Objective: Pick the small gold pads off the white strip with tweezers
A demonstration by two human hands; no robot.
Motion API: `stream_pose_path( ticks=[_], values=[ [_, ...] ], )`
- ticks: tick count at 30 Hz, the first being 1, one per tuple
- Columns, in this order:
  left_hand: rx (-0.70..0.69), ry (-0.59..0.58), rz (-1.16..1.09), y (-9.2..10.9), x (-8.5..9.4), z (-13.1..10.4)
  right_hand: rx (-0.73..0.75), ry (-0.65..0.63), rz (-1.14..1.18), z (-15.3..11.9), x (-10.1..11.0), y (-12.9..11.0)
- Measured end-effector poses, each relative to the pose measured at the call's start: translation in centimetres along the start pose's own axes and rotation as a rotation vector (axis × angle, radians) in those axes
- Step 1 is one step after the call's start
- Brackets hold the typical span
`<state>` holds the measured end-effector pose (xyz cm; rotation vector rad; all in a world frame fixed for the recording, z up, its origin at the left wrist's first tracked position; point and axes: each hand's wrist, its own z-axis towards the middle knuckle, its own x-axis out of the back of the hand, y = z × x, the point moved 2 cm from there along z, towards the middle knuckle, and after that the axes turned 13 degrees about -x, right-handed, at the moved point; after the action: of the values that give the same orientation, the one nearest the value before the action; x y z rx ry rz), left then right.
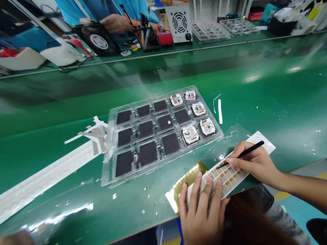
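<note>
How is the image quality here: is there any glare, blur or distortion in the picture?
In the head view, overhead lights glare on the glossy green table, brightest at its near left edge; the wide lens bends the table's far edge and the background; the clear tray, the left hand and the right hand holding the black tool look sharp.

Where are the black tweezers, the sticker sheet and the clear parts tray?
black tweezers [244, 152], head view, mid-shaft, held in the right hand [255, 161].
sticker sheet [231, 177], head view, gridded middle; left hand [201, 207] presses its near end.
clear parts tray [110, 149], head view, left rim.
</note>
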<state>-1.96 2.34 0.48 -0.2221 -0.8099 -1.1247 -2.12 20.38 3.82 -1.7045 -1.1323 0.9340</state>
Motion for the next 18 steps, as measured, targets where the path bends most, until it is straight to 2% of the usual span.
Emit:
stream_pose_path(
  ticks=[8,13,18],
  values=[
    [0.008,-0.005,0.007,-0.07,0.04,0.21,-0.009,-0.007,-0.001,0.08,-0.03,0.07],
    [-0.029,-0.101,0.064,-0.04,-0.06,0.24,-0.002,-0.016,0.000,0.07,0.01,0.07],
    [-0.075,-0.173,0.107,0.03,0.28,0.51,-0.015,0.040,0.088,0.44,0.55,0.26]
  ],
)
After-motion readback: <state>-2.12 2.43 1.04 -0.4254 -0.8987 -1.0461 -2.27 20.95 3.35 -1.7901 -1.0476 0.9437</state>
